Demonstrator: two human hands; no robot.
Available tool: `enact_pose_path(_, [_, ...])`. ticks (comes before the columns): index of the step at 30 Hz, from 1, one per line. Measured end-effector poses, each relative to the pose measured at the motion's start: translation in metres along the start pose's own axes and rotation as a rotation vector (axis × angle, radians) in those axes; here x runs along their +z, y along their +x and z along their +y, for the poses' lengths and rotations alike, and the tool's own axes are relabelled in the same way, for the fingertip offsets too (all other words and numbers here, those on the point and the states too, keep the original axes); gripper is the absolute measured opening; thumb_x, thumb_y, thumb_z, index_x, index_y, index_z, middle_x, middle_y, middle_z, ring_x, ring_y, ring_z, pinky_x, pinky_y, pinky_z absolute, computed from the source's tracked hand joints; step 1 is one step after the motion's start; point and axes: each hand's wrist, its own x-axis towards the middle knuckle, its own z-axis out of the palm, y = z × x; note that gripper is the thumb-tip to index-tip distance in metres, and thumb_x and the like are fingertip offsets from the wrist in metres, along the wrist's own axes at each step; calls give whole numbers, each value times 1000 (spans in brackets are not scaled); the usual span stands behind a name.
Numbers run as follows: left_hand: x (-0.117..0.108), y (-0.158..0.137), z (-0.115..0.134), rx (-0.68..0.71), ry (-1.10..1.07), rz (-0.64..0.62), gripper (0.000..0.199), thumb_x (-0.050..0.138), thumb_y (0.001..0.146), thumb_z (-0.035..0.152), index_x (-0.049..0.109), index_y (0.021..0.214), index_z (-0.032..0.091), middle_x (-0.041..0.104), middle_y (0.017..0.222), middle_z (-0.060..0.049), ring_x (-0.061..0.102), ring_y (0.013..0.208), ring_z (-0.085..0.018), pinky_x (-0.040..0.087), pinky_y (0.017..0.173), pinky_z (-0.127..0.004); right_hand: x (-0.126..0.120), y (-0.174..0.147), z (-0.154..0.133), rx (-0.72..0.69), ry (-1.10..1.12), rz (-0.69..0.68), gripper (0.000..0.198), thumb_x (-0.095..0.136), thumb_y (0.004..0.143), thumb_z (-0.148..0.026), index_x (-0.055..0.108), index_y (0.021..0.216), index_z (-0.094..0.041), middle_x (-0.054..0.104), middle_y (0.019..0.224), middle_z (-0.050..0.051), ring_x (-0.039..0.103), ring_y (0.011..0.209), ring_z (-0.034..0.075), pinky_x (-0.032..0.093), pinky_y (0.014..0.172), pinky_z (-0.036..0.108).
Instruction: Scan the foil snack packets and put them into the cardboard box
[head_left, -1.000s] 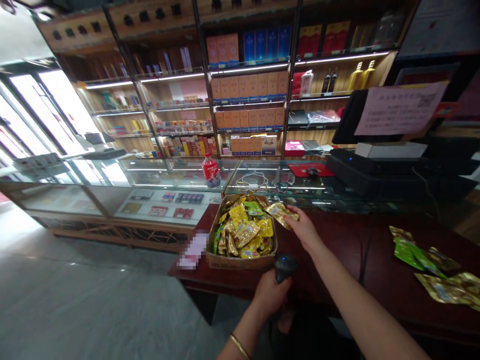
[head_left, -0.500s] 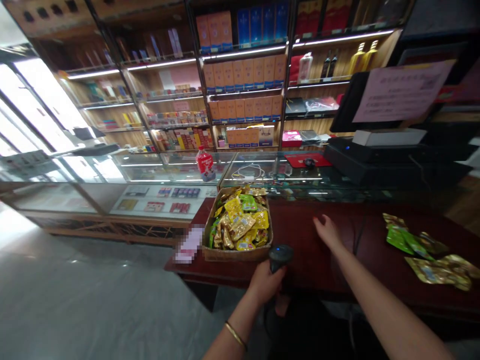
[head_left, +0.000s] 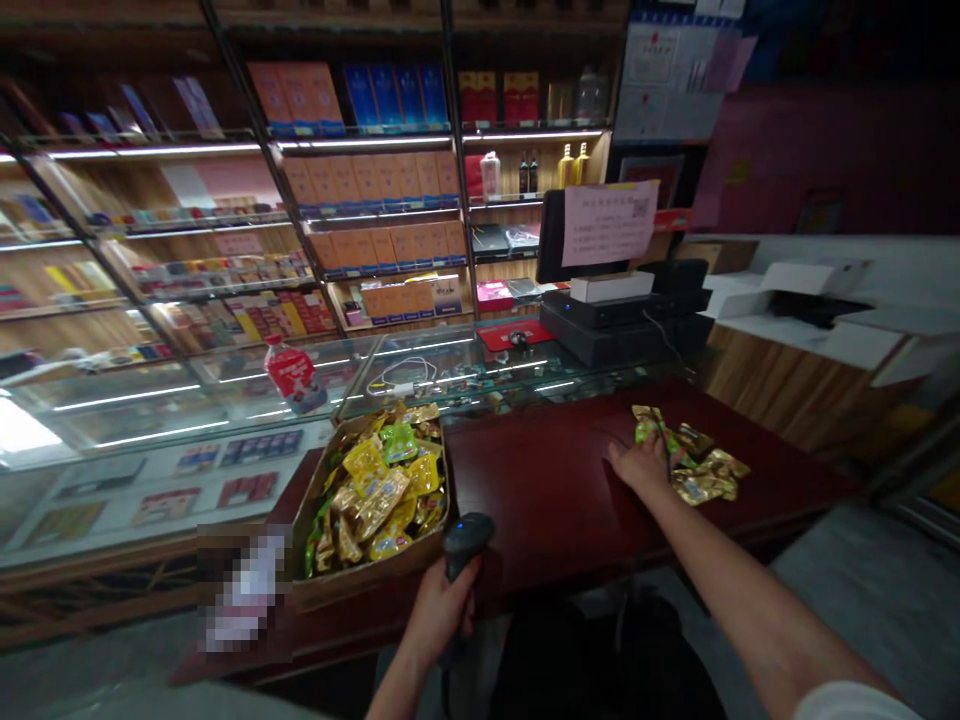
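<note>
My left hand [head_left: 442, 605] is wrapped round the grip of a dark barcode scanner [head_left: 469, 535], whose head points up and carries a small blue light. It is just right of the cardboard box [head_left: 360, 582], which is full of small gold, yellow and green snack packets [head_left: 382, 490]. My right hand [head_left: 641, 465] is over the table, fingers stretched out, at the left side of a loose group of gold and green snack packets [head_left: 705, 475]. A thin dark line, perhaps a cable, runs by its fingers. Whether the fingertips touch the packets is unclear.
The dark red table [head_left: 525, 470] abuts a glass display counter [head_left: 255, 400]. On the glass are a red-labelled bottle [head_left: 294, 375], a white cable [head_left: 405, 380], a mouse [head_left: 517, 340] and a monitor with a pink notice [head_left: 607, 225]. Shelves of boxes [head_left: 375, 180] stand behind.
The view has turned to the right. My right hand has moved right across the table to the loose packets. My left hand still holds the scanner beside the box.
</note>
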Motion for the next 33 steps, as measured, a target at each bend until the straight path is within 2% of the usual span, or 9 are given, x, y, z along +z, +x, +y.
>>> enact_pose_path(5, [0, 1, 1, 8, -19, -6, 53, 64, 74, 73, 52, 65, 22, 54, 42, 4, 47, 30, -12, 33, 35, -22, 35, -76, -52, -164, -66, -52, 82, 47, 96, -58, 47, 145, 8, 24, 163, 32, 14, 153, 45, 12, 120, 61])
enact_pose_path(9, [0, -1, 2, 19, -25, -16, 49, 63, 77, 68, 52, 67, 21, 53, 41, 4, 46, 30, -11, 33, 35, -22, 44, -147, -86, -401, -34, -18, 74, 48, 97, -55, 51, 144, 2, 26, 163, 30, 28, 148, 45, 20, 118, 60])
enact_pose_path(11, [0, -2, 1, 29, -38, -28, 48, 62, 78, 67, 52, 68, 21, 54, 42, 4, 47, 30, -11, 33, 36, -22, 41, -164, -91, -437, 41, -2, 59, 46, 99, -48, 59, 139, -6, 30, 163, 26, 35, 146, 40, 27, 116, 54])
enact_pose_path(14, [0, -2, -1, 49, -49, -26, 48, 64, 78, 66, 52, 68, 21, 55, 42, 4, 48, 31, -12, 34, 37, -22, 37, -166, -88, -331, 162, 38, 39, 42, 100, -32, 67, 125, -14, 37, 161, 21, 37, 147, 35, 29, 115, 53])
enact_pose_path(18, [0, -1, -4, 44, -49, -7, 48, 66, 76, 67, 53, 70, 21, 56, 44, 4, 48, 31, -12, 34, 36, -22, 38, -157, -82, -155, 255, 74, 50, 46, 94, -23, 50, 141, -9, 46, 154, 25, 34, 148, 40, 23, 115, 66])
enact_pose_path(21, [0, -1, -4, 34, -53, -7, 48, 66, 76, 67, 54, 72, 21, 56, 44, 4, 48, 31, -12, 34, 36, -22, 39, -157, -82, -220, 288, 48, 57, 49, 90, -19, 44, 147, -13, 60, 142, 20, 44, 141, 37, 17, 116, 68])
enact_pose_path(24, [0, -2, -4, 18, -58, -3, 48, 66, 75, 68, 53, 72, 21, 55, 43, 4, 48, 31, -12, 35, 35, -22, 38, -158, -80, -280, 333, 58, 53, 52, 87, -19, 52, 140, -19, 67, 130, 15, 56, 127, 33, 30, 113, 58])
enact_pose_path(28, [-1, -1, -3, 18, -51, -7, 49, 66, 75, 68, 54, 72, 21, 56, 44, 4, 48, 30, -12, 35, 34, -22, 37, -154, -74, -310, 495, 70, 53, 55, 83, -18, 55, 136, -20, 65, 123, 13, 61, 117, 30, 47, 101, 47])
enact_pose_path(33, [0, -5, 5, 4, -76, 1, 52, 70, 71, 70, 53, 70, 21, 55, 43, 4, 48, 30, -12, 34, 34, -22, 40, -150, -71, -320, 644, 67, 43, 51, 81, -12, 65, 121, -21, 62, 122, 12, 63, 114, 26, 51, 100, 41])
